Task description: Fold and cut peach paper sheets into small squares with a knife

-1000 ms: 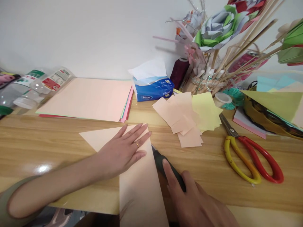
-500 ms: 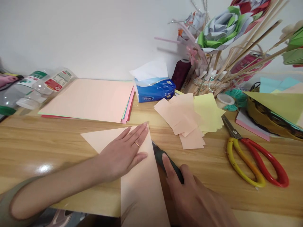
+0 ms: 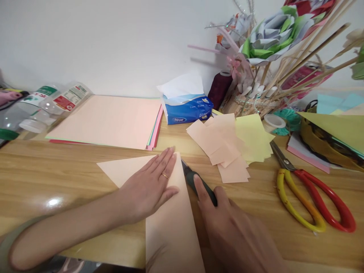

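A folded sheet of peach paper lies on the wooden table, its near end running past the bottom of the view. Flat on its upper part rests my left hand, fingers stretched out and a ring on one of them. My right hand grips a utility knife with a dark green handle, index finger along its top. The blade is at the paper's right edge, near the top corner. Whether it sits inside the fold cannot be made out.
Red-and-yellow scissors lie at right. Peach and yellow paper squares are spread behind the knife. A stack of coloured sheets, a blue tissue pack and plastic bottles line the wall. Paper flowers stand back right.
The knife has slid slightly up and left along the paper's edge, toward the top corner. My left hand has drawn back a little from that corner. The view has shifted slightly.
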Tool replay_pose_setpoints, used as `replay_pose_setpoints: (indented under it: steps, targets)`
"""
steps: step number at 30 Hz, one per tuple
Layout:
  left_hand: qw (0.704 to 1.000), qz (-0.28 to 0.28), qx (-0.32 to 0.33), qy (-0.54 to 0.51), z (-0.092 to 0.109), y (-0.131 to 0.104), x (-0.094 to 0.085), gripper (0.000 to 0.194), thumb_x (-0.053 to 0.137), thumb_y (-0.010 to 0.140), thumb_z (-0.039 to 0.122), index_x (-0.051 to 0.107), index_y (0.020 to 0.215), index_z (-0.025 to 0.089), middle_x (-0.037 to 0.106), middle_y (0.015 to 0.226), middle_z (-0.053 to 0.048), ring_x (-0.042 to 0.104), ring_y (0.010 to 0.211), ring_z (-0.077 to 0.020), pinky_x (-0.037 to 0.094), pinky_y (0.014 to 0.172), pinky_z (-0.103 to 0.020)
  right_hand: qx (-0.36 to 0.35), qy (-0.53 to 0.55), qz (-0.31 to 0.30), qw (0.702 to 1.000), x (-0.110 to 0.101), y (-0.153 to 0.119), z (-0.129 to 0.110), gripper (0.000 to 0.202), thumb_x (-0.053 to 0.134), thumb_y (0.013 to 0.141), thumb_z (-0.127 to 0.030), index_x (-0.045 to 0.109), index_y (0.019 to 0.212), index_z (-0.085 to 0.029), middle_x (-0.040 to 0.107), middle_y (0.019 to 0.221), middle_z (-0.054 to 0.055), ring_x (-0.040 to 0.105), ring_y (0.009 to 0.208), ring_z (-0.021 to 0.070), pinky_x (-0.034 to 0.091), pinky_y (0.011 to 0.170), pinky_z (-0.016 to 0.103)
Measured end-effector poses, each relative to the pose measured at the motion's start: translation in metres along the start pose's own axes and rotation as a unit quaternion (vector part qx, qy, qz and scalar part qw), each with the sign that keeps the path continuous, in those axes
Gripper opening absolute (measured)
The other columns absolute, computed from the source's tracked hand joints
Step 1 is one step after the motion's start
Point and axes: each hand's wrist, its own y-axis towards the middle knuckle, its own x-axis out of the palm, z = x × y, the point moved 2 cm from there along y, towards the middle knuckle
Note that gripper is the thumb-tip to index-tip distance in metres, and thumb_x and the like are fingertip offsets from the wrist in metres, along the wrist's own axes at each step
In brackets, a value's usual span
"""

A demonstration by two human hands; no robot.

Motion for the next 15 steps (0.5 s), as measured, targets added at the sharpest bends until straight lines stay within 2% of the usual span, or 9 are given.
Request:
replay_pose_setpoints:
  steps: [9,15]
  targets:
    - [1.0,-0.016,-0.001,0.012,-0.001,0.0,0.002,0.063,0.013,0.099,0.044,-0.008,0.145,0.007,0.01,0.151,-0.022,0.002,0.14,-0.026,0.023,0.111,-0.042,-0.004,-0.064,-0.022,0.998,-0.003,0.019,0.001,0.063,0.051,0.078,-0.008,0.037,0.139,-0.017,0.063,0.089,0.01,0.057,0.049,0.0097,0.038,0.037,0.017]
    - [0.998,-0.04,-0.017,-0.05,-0.004,0.001,-0.002,0.065,0.014,0.098,0.049,0.007,0.146,0.006,0.009,0.152,-0.019,0.001,0.141,-0.0238,0.019,0.113,-0.044,0.046,-0.071,-0.072,0.994,-0.005,0.051,0.01,0.057,0.047,0.085,-0.01,0.037,0.14,-0.018,0.061,0.088,0.008,0.059,0.053,0.0116,0.042,0.041,0.02]
